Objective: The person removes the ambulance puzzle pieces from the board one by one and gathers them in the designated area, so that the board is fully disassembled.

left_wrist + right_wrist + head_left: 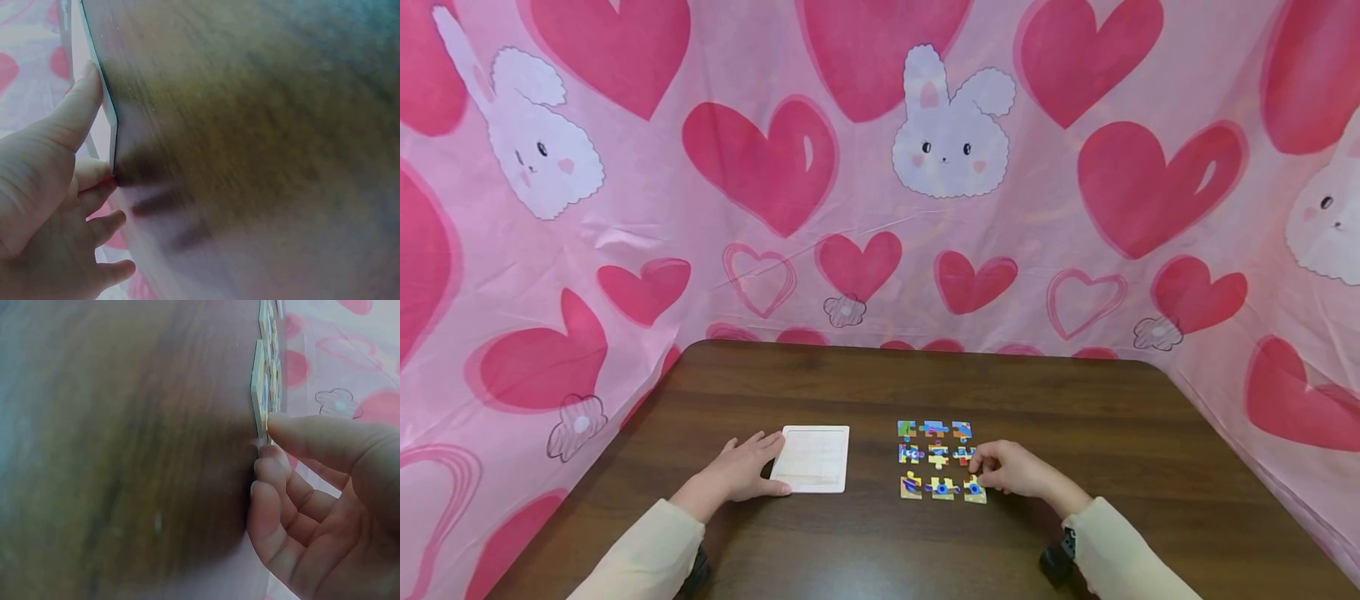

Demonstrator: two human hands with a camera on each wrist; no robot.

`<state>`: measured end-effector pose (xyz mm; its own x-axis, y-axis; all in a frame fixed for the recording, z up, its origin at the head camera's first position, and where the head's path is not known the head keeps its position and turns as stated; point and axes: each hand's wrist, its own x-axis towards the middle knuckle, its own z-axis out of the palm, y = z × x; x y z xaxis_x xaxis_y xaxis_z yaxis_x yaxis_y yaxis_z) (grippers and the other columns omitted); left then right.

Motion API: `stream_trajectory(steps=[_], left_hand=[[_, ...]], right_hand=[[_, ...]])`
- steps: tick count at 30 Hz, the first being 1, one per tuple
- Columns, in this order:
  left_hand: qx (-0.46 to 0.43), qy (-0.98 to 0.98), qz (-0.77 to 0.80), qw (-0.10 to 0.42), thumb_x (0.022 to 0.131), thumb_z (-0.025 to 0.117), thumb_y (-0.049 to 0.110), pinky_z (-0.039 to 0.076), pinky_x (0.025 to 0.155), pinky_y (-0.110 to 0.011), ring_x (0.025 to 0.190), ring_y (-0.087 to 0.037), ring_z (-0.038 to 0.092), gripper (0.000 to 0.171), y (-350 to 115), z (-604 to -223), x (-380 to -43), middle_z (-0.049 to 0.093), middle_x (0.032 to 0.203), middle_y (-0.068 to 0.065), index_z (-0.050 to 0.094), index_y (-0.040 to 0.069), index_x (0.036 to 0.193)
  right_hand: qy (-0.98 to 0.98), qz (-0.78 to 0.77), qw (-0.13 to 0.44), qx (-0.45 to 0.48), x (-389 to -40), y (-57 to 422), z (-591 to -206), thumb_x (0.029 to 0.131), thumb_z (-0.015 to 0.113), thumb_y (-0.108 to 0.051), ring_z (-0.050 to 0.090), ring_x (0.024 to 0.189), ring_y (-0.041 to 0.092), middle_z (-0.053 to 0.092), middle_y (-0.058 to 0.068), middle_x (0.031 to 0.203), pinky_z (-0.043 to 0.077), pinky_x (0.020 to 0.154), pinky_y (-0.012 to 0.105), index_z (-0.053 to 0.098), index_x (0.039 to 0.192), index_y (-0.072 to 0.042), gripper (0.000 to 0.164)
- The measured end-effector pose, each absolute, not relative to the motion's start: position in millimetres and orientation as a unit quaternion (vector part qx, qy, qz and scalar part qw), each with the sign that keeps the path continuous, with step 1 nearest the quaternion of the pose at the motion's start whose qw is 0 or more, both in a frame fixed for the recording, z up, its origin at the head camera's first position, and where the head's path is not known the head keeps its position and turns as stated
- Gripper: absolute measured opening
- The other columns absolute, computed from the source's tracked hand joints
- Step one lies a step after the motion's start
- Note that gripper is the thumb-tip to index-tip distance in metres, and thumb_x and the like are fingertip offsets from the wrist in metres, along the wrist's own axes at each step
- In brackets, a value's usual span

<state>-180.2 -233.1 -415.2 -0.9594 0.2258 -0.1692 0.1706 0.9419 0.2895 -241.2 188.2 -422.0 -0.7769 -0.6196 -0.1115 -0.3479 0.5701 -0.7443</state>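
A square, pale shallow puzzle tray (811, 458) with a raised rim lies flat on the table. Along its left side my left hand (743, 468) is spread, thumb at the near corner and fingers at the far one. In the left wrist view the thumb rests on the tray's edge (113, 147). To the right, several colourful jigsaw pieces (937, 456) lie in three spaced rows. My right hand (1017, 471), fingers curled, pinches the near right jigsaw piece (975, 493) at its right side. The fingers partly hide the jigsaw piece above it.
The brown wooden table (865, 550) has rounded far corners. Behind it and at both sides hangs a pink cloth (865, 208) with hearts and rabbits. Dark wrist cameras (1057, 560) sit under both sleeves.
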Motion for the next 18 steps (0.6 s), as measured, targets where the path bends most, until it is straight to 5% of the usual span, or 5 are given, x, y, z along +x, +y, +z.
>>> stream_trajectory(steps=[18], left_hand=[[0.125,0.977,0.138,0.105,0.076,0.069,0.049,0.016,0.100,-0.063,0.129,-0.043,0.027,0.083,-235,-399,-182,0.039,0.137,-0.024,0.043,-0.005,0.133]], right_hand=[[0.871,-0.370,0.160,-0.281,-242,192,-420,0.085,0.063,-0.005,0.046,0.051,0.013,0.050,0.000,0.064,0.042,0.045,0.028,0.060,0.088,-0.005,0.005]])
